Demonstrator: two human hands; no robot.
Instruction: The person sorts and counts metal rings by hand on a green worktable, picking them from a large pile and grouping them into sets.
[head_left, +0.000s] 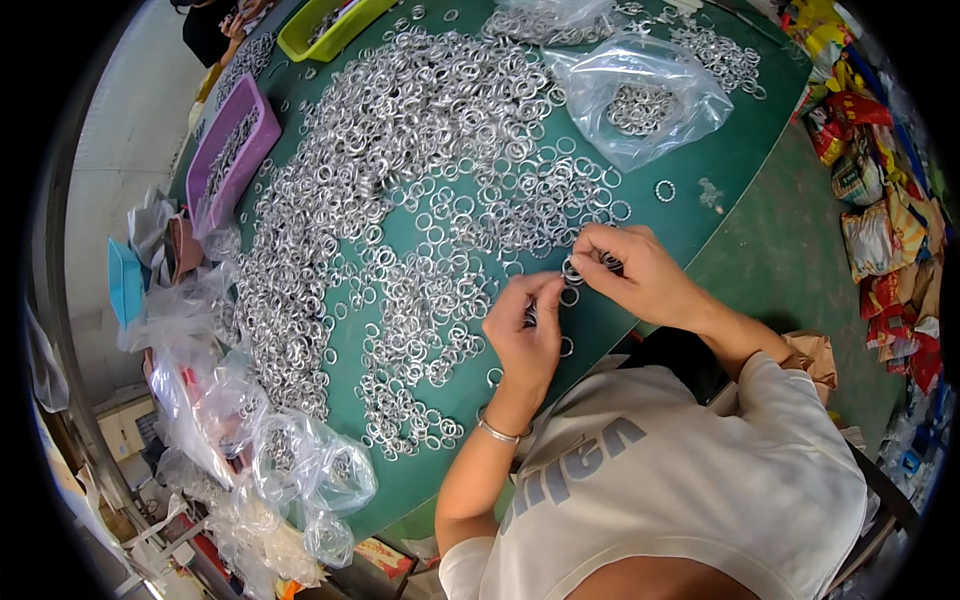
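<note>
My left hand (524,330) is closed, with some silver metal rings (531,314) showing in its curled fingers. Just to its right, my right hand (640,280) is closed too, and rings (611,263) show inside its palm. Its fingertips pinch a ring (571,268) between the two hands. Another ring (569,296) is just below that one, near the table's front edge. Beyond my hands spreads a thin scatter of rings (545,200), some smooth and some with a beaded rim. How many rings each hand holds is hidden by the fingers.
A large heap of rings (400,110) covers much of the green table (740,170). Clear plastic bags (650,75) lie at the far right and front left (320,470). A purple bin (262,125) and a yellow-green bin (345,35) stand far left, near another person (205,30).
</note>
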